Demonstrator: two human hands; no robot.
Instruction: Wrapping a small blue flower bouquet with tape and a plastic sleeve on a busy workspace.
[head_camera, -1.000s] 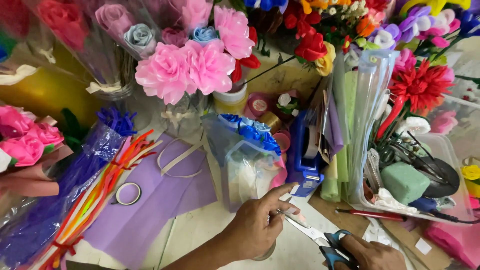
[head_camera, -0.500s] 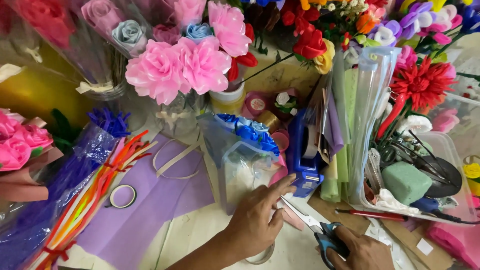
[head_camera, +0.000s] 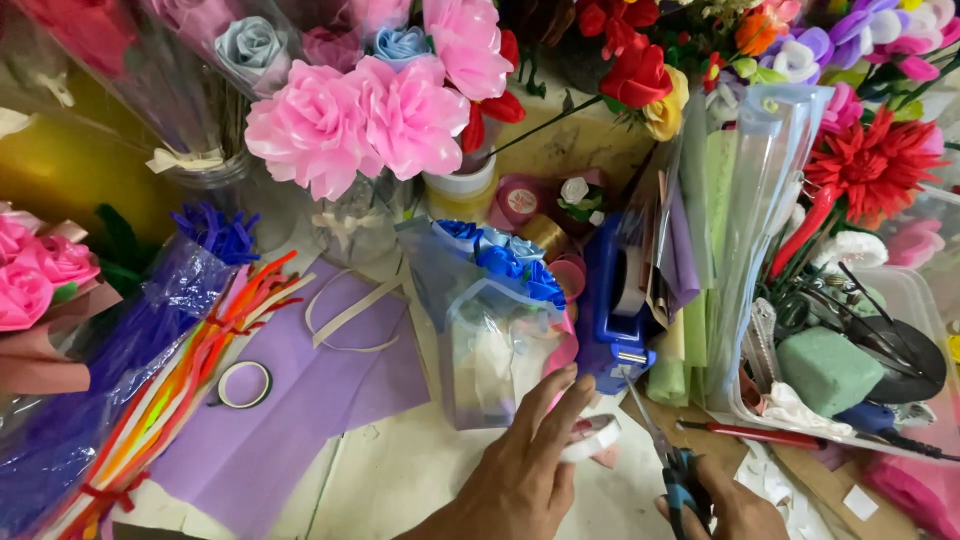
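Item: craft table (head_camera: 420, 480), front edge, midway through a tape cut.

- Left hand (head_camera: 525, 470): fingers spread, fingertips pressing a small roll of white tape (head_camera: 590, 437) against the tabletop near the front edge; touching, not clamped round it.
- Right hand (head_camera: 725, 505): closed on blue-handled scissors (head_camera: 665, 465), blades slightly apart, pointing up toward the blue tape dispenser (head_camera: 612, 310).
- Judged state: tape located and steadied, scissors ready; no cut piece is visible, so cutting and sticking appear left.
- Adjacent: clear bag of blue flowers (head_camera: 495, 320) just behind the left hand; purple paper sheet (head_camera: 290, 400) to the left.
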